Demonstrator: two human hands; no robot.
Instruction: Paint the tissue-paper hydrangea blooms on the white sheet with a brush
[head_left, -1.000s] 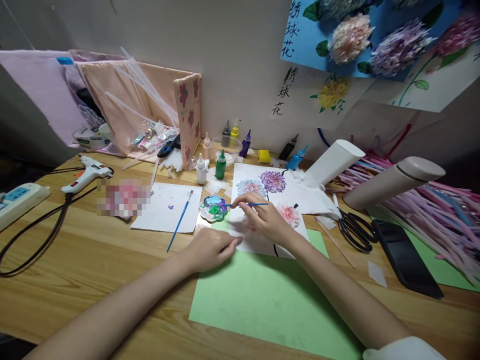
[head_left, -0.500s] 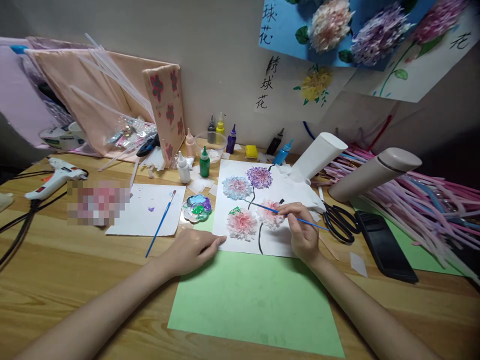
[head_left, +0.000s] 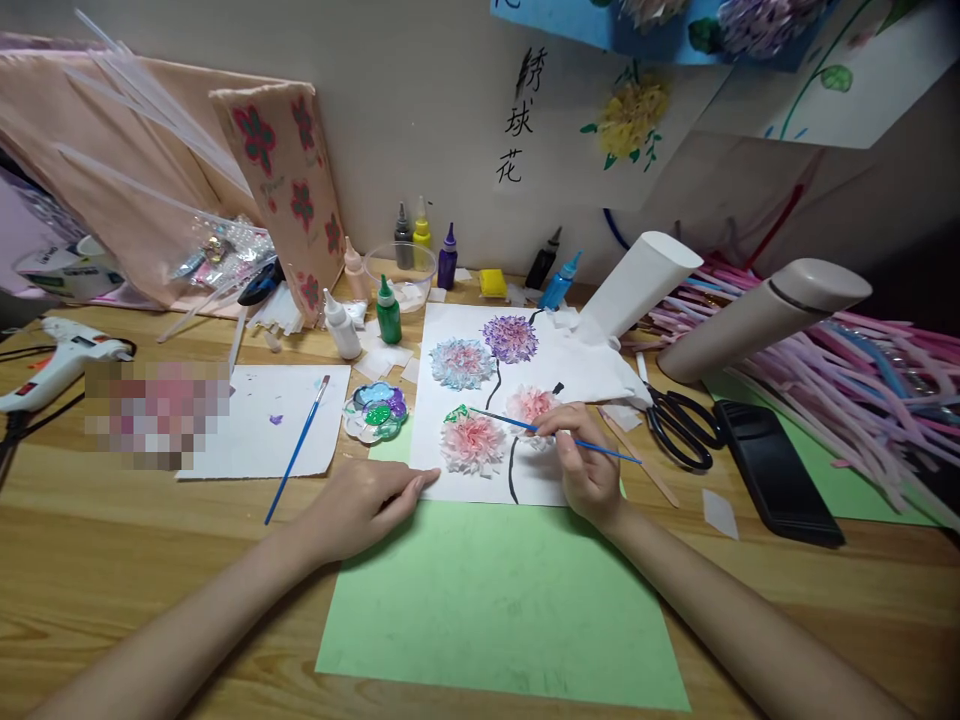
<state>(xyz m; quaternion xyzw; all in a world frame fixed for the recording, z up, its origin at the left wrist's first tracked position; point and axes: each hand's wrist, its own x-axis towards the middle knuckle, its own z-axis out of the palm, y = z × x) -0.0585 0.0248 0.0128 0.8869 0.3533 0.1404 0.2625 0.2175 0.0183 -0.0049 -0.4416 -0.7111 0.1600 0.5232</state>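
Observation:
A thin blue paintbrush (head_left: pixel 600 447) is pinched in my right hand (head_left: pixel 589 462), above the lower right of a white sheet (head_left: pixel 540 484). Its tip is at the green leaf paint (head_left: pixel 457 413) beside the lower pink fluffy flower (head_left: pixel 472 443). My left hand (head_left: pixel 367 508) rests with fingers stretched out, index fingertip on the sheet's lower left edge. The sheet also bears a blue-pink flower (head_left: pixel 463 363), a purple flower (head_left: pixel 511 340) and another pink flower (head_left: pixel 534 402) partly behind my right hand. Left of the sheet lies a flower-shaped palette (head_left: pixel 375 410) with green, purple and blue paint.
A second paintbrush (head_left: pixel 296 452) lies on white paper (head_left: pixel 225 440) at left. Paint bottles (head_left: pixel 388 312) stand at the back. Scissors (head_left: pixel 686 425), a black phone (head_left: pixel 776 470) and a tilted beige bottle (head_left: pixel 757 315) are at right. Green paper (head_left: pixel 495 600) lies in front.
The brush tip has moved left, from beside the blue-pink flower to the green leaf paint. My left hand stays on the sheet's edge. The camera view has shifted and tilted down slightly.

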